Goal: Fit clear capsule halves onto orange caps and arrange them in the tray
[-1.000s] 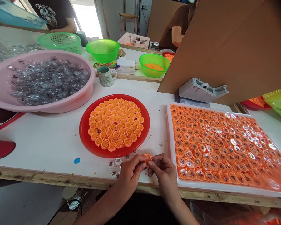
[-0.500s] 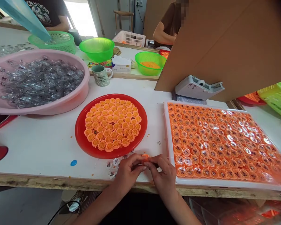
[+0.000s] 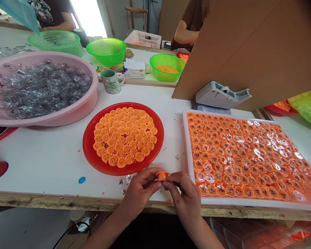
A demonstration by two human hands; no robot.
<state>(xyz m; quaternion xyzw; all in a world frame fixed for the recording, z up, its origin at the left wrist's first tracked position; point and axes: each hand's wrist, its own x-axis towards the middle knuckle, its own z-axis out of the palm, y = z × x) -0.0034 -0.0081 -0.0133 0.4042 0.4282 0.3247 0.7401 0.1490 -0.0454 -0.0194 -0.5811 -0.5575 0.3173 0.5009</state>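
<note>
Between my two hands, in front of the table's near edge, is a small orange spool-shaped piece (image 3: 162, 175). My left hand (image 3: 142, 186) pinches it from the left, and the fingertips of my right hand (image 3: 185, 193) grip its right side. Just beyond them lies a red round plate (image 3: 89, 152) covered with orange round pieces (image 3: 123, 138). Several clear discs (image 3: 121, 182) lie beside my left hand, partly hidden by it. To the right, a white tray (image 3: 188, 148) holds rows of orange pieces with clear printed tops (image 3: 233, 159).
A pink basin (image 3: 90, 100) of clear discs stands at the left, a mug (image 3: 111, 81) behind the plate. Green bowls (image 3: 106, 52) are further back. A cardboard sheet (image 3: 223, 52) and tape dispenser (image 3: 220, 95) stand behind the tray. Two people are across the table.
The orange piece is now upright and more exposed between my fingertips. My right hand has shifted slightly right. The blue object at the upper left has moved up and left.
</note>
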